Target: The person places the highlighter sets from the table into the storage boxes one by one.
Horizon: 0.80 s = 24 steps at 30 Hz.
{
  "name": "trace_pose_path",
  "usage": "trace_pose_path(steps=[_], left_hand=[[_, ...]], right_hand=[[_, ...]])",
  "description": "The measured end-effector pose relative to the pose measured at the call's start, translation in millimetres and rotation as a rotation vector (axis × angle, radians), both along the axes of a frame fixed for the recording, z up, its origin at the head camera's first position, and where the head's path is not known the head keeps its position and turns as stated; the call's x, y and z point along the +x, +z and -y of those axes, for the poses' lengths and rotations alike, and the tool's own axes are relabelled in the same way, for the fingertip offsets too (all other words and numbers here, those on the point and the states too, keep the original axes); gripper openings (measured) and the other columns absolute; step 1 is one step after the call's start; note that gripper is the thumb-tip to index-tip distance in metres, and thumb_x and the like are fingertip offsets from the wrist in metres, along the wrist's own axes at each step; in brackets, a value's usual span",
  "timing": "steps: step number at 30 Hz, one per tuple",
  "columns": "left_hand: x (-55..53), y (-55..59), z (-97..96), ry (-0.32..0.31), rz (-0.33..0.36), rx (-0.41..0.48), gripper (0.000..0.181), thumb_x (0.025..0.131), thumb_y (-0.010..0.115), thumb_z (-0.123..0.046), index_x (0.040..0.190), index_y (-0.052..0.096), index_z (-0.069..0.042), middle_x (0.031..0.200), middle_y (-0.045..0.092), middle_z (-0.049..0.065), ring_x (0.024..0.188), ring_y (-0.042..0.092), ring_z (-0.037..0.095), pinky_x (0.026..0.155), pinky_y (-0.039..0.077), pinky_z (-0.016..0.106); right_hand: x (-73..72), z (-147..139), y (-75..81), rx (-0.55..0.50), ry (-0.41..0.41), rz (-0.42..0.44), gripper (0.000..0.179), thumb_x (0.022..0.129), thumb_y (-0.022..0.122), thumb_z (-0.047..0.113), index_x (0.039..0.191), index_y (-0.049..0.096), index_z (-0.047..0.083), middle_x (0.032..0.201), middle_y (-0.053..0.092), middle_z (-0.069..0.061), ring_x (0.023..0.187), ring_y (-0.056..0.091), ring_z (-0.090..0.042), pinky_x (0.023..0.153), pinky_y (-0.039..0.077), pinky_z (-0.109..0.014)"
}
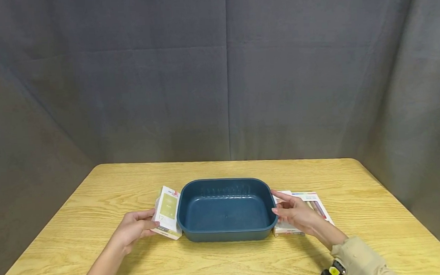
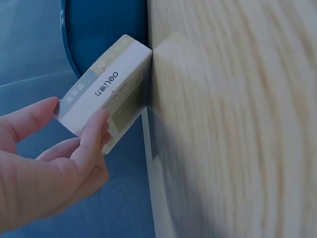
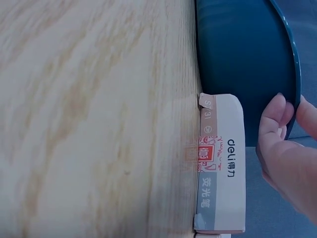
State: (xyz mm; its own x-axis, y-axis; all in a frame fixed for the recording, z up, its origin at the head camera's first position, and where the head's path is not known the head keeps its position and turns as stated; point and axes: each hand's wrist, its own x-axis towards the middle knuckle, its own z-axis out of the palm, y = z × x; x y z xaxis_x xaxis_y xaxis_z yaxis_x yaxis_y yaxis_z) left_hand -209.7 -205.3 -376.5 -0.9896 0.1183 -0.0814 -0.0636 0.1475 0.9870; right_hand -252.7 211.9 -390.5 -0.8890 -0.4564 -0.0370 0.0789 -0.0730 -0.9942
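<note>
In the head view my left hand (image 1: pixel 133 229) pinches a white and yellow-green highlighter box (image 1: pixel 168 210) between thumb and fingers. The box leans, its lower corner on the table beside the left wall of a dark blue plastic basin (image 1: pixel 227 235). Its "deli" end face (image 2: pixel 110 87) shows in the left wrist view. My right hand (image 1: pixel 300 214) holds the basin's right rim, fingers on both sides of it in the right wrist view. Below that hand lies another white highlighter box (image 3: pixel 230 163), close to the basin's right wall.
A further white box (image 1: pixel 322 207) with a window showing coloured sticks lies under and behind my right hand. Everything stands on a wooden table (image 1: pixel 226 266). Grey curtains (image 1: pixel 158 95) enclose the back and sides.
</note>
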Motion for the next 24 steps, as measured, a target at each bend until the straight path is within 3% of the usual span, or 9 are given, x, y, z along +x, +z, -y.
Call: trace_pose_path(steps=[16, 24], left_hand=[[1.3, 0.4, -2.0, 0.067, 0.027, 0.077, 0.054, 0.079, 0.053, 0.008, 0.124, 0.028, 0.024, 0.101, 0.053, 0.025, 0.084, 0.060, 0.027, 0.072, 0.049, 0.035], [0.9, 0.5, -1.3, 0.168, 0.070, 0.208, 0.055, 0.081, 0.053, 0.007, 0.127, 0.027, 0.022, 0.106, 0.052, 0.025, 0.084, 0.060, 0.023, 0.073, 0.049, 0.032]], right_hand=[[0.1, -0.3, 0.4, 0.000, 0.008, -0.003, 0.070, 0.086, 0.055, -0.001, 0.140, 0.010, -0.007, 0.080, 0.047, -0.003, 0.066, 0.051, -0.012, 0.064, 0.046, -0.022], [-1.0, -1.2, -1.7, -0.005, 0.010, 0.000, 0.072, 0.085, 0.057, -0.001, 0.140, 0.010, -0.007, 0.079, 0.048, -0.002, 0.066, 0.052, -0.012, 0.064, 0.047, -0.022]])
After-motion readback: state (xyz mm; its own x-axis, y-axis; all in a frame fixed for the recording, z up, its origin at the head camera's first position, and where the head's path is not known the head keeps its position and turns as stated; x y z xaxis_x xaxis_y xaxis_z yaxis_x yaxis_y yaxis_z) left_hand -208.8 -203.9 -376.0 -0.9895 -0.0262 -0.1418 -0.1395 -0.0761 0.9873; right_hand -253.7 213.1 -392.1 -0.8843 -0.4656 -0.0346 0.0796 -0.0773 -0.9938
